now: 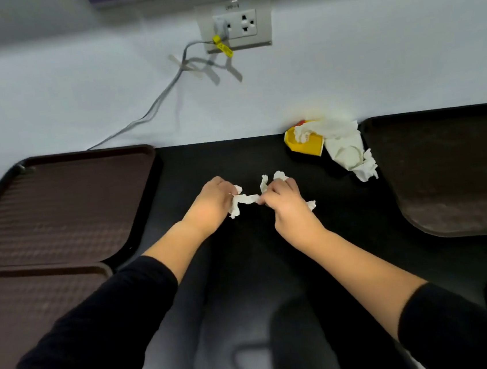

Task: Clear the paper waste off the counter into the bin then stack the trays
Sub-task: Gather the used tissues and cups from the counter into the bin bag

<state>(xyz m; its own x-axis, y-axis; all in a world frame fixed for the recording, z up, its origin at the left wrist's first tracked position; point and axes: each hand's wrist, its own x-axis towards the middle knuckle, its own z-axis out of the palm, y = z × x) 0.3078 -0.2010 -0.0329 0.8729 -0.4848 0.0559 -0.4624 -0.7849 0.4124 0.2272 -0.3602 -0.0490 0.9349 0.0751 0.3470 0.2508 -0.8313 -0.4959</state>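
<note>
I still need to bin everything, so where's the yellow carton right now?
In the head view, the yellow carton sits at the back of the black counter, right of centre against the wall, touching crumpled white paper beside the right-hand tray.

The single head view looks steeply down, close over the black counter (234, 161), facing the wall (374, 65).

three trays (58, 203), two hands (211, 205), one socket (236, 24)
</note>
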